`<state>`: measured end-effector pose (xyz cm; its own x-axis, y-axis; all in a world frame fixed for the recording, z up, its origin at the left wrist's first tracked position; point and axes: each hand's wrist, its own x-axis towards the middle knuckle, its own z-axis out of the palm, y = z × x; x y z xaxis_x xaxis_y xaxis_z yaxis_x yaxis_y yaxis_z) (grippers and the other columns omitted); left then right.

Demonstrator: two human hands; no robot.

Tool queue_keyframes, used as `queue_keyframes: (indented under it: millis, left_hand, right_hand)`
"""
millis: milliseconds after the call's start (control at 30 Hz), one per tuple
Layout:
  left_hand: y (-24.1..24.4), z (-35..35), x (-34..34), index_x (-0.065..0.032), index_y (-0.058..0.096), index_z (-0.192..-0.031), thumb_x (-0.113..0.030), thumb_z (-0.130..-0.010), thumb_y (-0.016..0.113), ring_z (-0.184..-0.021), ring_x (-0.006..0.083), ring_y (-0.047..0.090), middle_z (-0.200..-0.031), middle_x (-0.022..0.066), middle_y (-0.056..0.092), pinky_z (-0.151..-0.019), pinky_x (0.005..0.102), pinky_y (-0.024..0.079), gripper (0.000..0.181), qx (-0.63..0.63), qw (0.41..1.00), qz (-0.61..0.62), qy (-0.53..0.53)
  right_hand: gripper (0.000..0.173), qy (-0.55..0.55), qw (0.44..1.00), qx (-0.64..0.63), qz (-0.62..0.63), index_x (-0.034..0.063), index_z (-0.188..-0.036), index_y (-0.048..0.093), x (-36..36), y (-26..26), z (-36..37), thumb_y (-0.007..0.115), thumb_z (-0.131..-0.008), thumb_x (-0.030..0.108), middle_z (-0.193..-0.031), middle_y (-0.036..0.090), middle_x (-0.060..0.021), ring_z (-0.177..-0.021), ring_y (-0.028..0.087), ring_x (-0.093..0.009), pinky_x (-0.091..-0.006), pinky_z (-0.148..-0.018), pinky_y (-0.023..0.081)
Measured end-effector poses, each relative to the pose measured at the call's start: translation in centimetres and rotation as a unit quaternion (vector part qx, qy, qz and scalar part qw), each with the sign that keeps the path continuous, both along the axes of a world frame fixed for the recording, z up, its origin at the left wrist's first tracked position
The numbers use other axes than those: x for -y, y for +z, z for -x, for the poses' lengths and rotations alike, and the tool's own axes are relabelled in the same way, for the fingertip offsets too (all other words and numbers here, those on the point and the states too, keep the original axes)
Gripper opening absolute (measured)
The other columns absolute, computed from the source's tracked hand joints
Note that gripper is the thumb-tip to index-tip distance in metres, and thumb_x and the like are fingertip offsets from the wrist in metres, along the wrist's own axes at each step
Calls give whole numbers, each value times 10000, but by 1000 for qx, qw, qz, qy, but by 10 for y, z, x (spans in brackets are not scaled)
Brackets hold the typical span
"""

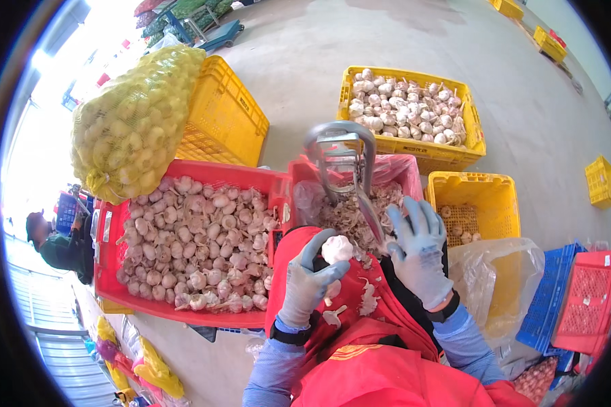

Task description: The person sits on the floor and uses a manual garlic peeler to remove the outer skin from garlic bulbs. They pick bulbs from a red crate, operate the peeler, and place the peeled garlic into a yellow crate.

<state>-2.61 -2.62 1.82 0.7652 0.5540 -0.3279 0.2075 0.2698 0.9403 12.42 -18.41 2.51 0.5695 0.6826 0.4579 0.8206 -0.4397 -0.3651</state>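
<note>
A trimmed white garlic bulb (337, 249) is between the thumb and fingers of my gloved left hand (310, 280), above my red apron. Fingers spread, my gloved right hand (420, 249) is beside the lower end of a metal tool with a curved grey tube frame (369, 147); I see nothing in its grasp. Under the tool, a red crate lined with clear plastic (405, 170) holds papery garlic skins (346, 213). Loose garlic skin (369, 297) lies on the apron. At my left, a red crate (224, 170) is full of untrimmed garlic bulbs (203, 239).
A yellow crate of garlic (412, 147) stands ahead. At right, another yellow crate (494, 198) holds a few bulbs, with plastic film (494, 269) over its near side. A yellow mesh sack of garlic (132, 122) leans by a yellow crate (226, 112). A person (61, 249) is at far left.
</note>
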Motion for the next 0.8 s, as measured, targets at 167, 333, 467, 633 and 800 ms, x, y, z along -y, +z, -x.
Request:
queue_keyframes:
  millis: [167,333,467,633,800]
  left_hand:
    - [-12,-9,8,6,536,-1386,-106,-778,808,-747,74,623,-1074,80,675,-661,237,511,676,40,936,-341,-73]
    - [9,-21,35,34,505,-1403,-144,-887,694,-735,127,672,-1206,180,655,-638,250,529,577,54,995,-49,-67]
    - [-15,-18,2,1,530,-1370,-404,-1022,501,-796,228,719,-1196,167,679,-648,294,587,535,69,980,183,-21]
    - [-46,-13,-7,-14,503,-1387,-562,-1012,445,-1081,296,680,-1274,175,642,-840,424,611,666,127,872,472,-14]
    - [-46,-7,-2,18,458,-1432,-254,-966,597,-1137,251,633,-1267,139,617,-994,389,533,557,170,933,316,-6]
  right_hand:
    - [669,115,737,-641,-181,1,-1428,498,7,-3,21,783,-838,140,-1324,581,-162,-1020,645,-222,-352,-856,518]
    - [410,-35,754,-615,-227,-7,-1273,615,53,19,9,702,-897,132,-1071,684,-73,-877,641,-109,-252,-733,530]
    - [300,-293,900,-263,-188,31,-1214,645,169,14,-7,639,-929,125,-1100,661,-77,-918,632,-139,-267,-730,528]
    - [279,-410,852,-323,-36,3,-1207,638,296,-51,-5,607,-939,77,-976,643,-61,-811,581,-122,-261,-625,490]
    - [337,-287,860,-385,-172,1,-1261,622,189,-14,-9,610,-929,57,-985,676,-81,-812,627,-145,-268,-683,514]
